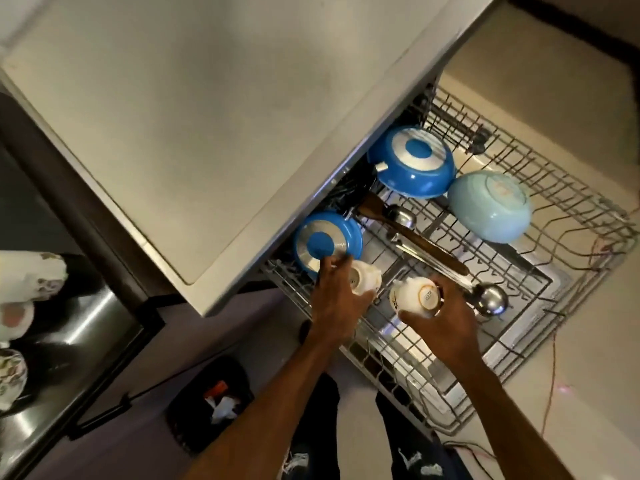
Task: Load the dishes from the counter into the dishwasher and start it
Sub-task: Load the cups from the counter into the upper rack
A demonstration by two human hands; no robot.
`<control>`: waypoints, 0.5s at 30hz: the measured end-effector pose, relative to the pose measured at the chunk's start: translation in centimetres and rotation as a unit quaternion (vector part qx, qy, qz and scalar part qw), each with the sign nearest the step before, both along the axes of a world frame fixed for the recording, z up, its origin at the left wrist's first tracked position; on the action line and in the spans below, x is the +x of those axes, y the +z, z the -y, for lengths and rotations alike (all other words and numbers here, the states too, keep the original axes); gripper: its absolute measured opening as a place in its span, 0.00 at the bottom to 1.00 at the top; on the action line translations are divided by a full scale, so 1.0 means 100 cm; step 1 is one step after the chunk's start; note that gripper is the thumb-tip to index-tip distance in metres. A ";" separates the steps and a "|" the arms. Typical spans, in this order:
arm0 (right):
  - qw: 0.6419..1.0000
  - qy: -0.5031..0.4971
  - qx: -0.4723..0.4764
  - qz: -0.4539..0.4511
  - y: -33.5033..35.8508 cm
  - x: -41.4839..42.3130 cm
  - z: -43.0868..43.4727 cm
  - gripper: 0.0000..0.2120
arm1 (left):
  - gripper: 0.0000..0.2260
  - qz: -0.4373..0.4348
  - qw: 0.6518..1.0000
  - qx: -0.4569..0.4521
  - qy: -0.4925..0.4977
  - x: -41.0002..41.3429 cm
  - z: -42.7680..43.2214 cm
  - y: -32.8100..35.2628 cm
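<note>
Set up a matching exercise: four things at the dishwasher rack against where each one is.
Things: 1 large blue pan; 2 pale blue bowl; 3 steel ladle; 4 cup with ringed base.
Places: A gripped by the right hand; B just right of that hand; C upside down beside the counter edge; D right of the large pan.
Pairs: 1-C; 2-D; 3-B; 4-A.

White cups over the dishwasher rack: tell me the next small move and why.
Probably lower the right hand so its white cup, already base-up, settles on the bare rack wires just below. The left hand holds a second cup by the small blue pan, and the ladle lies to the right, so that spot looks free.
</note>
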State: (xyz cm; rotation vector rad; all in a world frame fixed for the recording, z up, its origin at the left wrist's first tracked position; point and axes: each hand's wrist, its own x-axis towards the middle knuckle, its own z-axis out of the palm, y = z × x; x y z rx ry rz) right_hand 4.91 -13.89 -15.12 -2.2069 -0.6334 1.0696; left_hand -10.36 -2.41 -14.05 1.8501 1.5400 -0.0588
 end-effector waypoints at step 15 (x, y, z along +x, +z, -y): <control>1.000 0.008 0.001 -0.002 -0.017 0.009 0.011 0.37 | 0.34 -0.148 0.964 0.146 -0.167 0.018 0.008 -0.052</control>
